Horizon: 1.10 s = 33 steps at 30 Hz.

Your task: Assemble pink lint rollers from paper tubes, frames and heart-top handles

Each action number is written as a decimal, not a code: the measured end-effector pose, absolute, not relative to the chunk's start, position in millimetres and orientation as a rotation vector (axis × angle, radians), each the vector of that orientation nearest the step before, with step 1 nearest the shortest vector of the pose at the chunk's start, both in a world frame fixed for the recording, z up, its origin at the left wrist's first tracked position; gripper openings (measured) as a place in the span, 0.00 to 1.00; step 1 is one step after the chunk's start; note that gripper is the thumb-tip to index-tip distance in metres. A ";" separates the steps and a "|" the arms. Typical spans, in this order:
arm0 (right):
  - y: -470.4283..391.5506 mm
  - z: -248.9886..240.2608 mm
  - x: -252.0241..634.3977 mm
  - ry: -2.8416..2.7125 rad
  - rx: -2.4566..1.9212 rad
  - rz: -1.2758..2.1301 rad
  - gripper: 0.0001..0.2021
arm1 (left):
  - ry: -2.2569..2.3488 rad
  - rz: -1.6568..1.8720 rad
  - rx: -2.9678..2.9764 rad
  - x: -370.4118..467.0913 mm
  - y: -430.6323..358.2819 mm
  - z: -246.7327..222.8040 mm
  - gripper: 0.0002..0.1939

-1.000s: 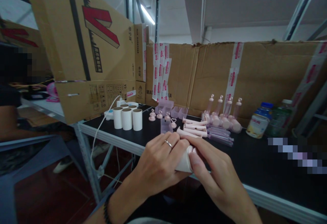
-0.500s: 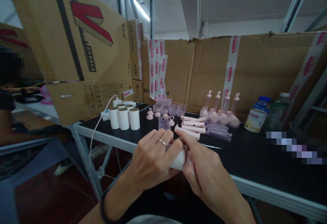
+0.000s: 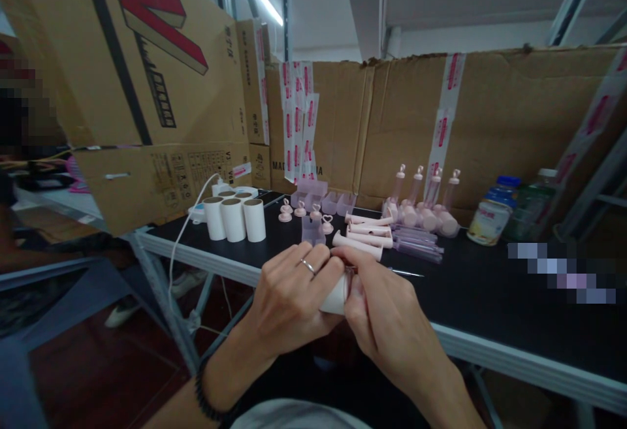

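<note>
Just in front of the table edge, my left hand [image 3: 294, 295] is wrapped round a white roll [image 3: 335, 300], its fingers closed over the top. My right hand [image 3: 386, 301] closes on the roll's right end, thumb and forefinger pressed against it. Its fingers cover most of that end, so whatever is there is hidden. Beyond my knuckles lie several pale pink tube-like parts [image 3: 362, 246] and a translucent lilac holder [image 3: 312, 230]. A thin metal pointed tool [image 3: 407, 273] rests on the table near my right hand.
Several white rolls [image 3: 232, 220] stand upright at the left of the black table [image 3: 490, 298]. Pink heart-topped caps [image 3: 285, 212], clear lilac pieces [image 3: 416, 243] and upright pink assemblies [image 3: 428, 210] sit behind. Bottles [image 3: 494, 213] stand right. Cardboard walls [image 3: 392, 128] enclose the back.
The view has shifted slightly, so the table things sit a little higher in it. Both hands keep their hold on the white roll, with only a small shift of the right fingers.
</note>
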State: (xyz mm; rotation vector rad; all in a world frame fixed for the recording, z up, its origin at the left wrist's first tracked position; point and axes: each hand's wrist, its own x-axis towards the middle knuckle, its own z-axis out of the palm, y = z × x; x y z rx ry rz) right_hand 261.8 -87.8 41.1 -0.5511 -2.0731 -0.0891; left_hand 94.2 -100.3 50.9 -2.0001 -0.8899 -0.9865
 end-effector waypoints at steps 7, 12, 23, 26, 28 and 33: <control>-85.4 42.1 262.8 -2.119 -0.557 -0.114 0.20 | -0.842 -1.004 -2.048 91.4 -95.5 48.3 0.06; -83.1 43.5 266.0 -2.157 -0.538 -0.205 0.20 | -0.793 -1.017 -2.113 89.3 -93.0 47.3 0.05; -76.1 41.6 274.0 -2.240 -0.524 -0.188 0.20 | -0.702 -1.087 -2.324 83.4 -93.9 51.9 0.07; -74.0 42.3 275.0 -2.232 -0.491 -0.156 0.18 | -0.715 -1.140 -2.360 83.4 -95.2 51.9 0.06; -72.5 42.9 273.8 -2.205 -0.505 -0.142 0.17 | -0.745 -1.169 -2.319 83.1 -93.5 50.3 0.07; -67.6 41.5 265.8 -2.126 -0.634 0.020 0.14 | -0.828 -1.265 -2.234 79.5 -79.4 41.5 0.11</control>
